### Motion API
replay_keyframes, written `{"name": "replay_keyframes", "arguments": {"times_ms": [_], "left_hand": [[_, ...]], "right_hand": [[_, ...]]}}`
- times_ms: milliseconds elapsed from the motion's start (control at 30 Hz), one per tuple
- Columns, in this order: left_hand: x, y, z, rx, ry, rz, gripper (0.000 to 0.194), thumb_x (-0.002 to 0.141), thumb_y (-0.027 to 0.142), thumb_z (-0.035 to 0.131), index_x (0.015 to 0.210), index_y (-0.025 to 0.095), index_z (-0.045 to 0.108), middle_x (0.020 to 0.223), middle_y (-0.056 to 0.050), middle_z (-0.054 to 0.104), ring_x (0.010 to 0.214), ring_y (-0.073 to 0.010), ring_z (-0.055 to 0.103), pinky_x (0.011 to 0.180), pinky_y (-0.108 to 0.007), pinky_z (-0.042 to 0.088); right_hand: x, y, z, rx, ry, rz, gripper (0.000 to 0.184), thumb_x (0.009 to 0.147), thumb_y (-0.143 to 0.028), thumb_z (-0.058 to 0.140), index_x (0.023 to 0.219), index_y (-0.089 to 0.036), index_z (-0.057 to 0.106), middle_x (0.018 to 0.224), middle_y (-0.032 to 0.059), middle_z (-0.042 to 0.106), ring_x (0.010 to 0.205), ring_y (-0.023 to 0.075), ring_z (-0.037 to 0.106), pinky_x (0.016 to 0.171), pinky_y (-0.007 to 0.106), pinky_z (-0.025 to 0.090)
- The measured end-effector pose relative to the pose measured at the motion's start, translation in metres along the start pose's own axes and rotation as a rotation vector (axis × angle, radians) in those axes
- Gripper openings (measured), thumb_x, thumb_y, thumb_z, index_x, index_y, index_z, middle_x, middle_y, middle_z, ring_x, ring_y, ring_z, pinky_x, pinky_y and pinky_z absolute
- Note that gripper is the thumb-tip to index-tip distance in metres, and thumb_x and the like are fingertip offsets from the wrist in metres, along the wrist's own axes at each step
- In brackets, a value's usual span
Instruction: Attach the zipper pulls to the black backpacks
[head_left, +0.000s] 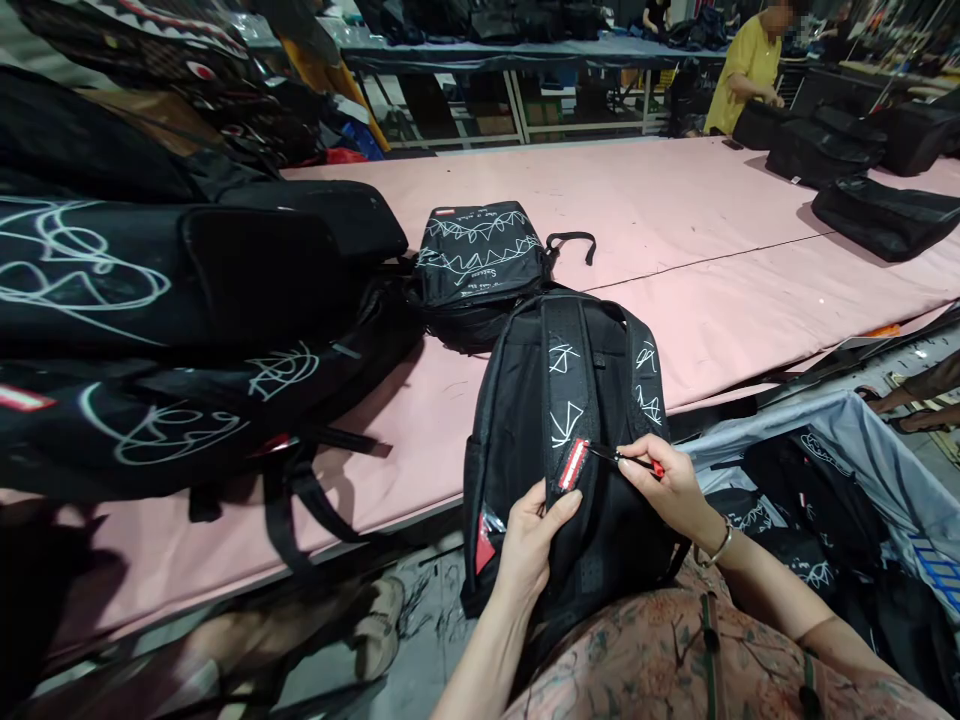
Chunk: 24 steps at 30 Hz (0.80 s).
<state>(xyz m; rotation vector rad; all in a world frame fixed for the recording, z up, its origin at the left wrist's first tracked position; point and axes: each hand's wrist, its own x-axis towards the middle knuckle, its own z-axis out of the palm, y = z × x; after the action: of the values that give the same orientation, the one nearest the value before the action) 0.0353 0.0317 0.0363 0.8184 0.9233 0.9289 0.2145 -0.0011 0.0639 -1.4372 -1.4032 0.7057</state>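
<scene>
Black backpack (570,470), upright against pink desk (712,300). Left hand (532,530) fingers pinch its strap's red label (574,464). Right hand (671,485) fingers grip red-handled snips (626,460) at label.

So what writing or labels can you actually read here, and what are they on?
Nothing reads clearly.
Backpack lying flat: small white handwriting-like lines, too small and blurred to quote.
Red-and-white tag on the strap of the held backpack, beside the left hand: markings illegible.
Stacked backpacks: white scribbles, not letters.
</scene>
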Motion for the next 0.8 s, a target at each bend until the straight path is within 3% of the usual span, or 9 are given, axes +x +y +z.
{"name": "replay_keyframes", "arguments": {"times_ms": [233, 467, 800], "left_hand": [[-0.0014, 0.0009, 0.0000, 0.023, 0.001, -0.003, 0.031, 0.060, 0.031, 0.077, 0.087, 0.019, 0.069, 0.088, 0.001, 0.065, 0.080, -0.0086, 0.055, 0.079, -0.018, 0.042], [-0.0032, 0.0010, -0.0007, 0.070, 0.001, 0.027, 0.034, 0.061, 0.032, 0.076, 0.092, 0.019, 0.069, 0.093, -0.001, 0.065, 0.084, -0.0109, 0.056, 0.082, -0.020, 0.042], [-0.0085, 0.0012, 0.0002, 0.186, 0.012, 0.093, 0.037, 0.062, 0.034, 0.075, 0.095, 0.019, 0.070, 0.102, -0.005, 0.064, 0.097, -0.0178, 0.055, 0.092, -0.026, 0.040]], "right_hand": [[0.0021, 0.0011, 0.0025, -0.035, 0.039, -0.122, 0.018, 0.085, -0.031, 0.052, 0.088, -0.016, 0.062, 0.082, 0.0030, 0.063, 0.073, 0.0110, 0.058, 0.066, 0.022, 0.044], [0.0007, 0.0038, -0.0036, 0.004, 0.004, -0.016, 0.021, 0.084, -0.036, 0.055, 0.090, -0.017, 0.062, 0.076, 0.0014, 0.060, 0.066, 0.0097, 0.054, 0.060, 0.021, 0.042], [0.0042, -0.0021, -0.0028, -0.035, 0.005, -0.097, 0.020, 0.082, -0.034, 0.056, 0.086, -0.016, 0.062, 0.078, 0.0027, 0.062, 0.067, 0.0099, 0.056, 0.064, 0.021, 0.046]]}}
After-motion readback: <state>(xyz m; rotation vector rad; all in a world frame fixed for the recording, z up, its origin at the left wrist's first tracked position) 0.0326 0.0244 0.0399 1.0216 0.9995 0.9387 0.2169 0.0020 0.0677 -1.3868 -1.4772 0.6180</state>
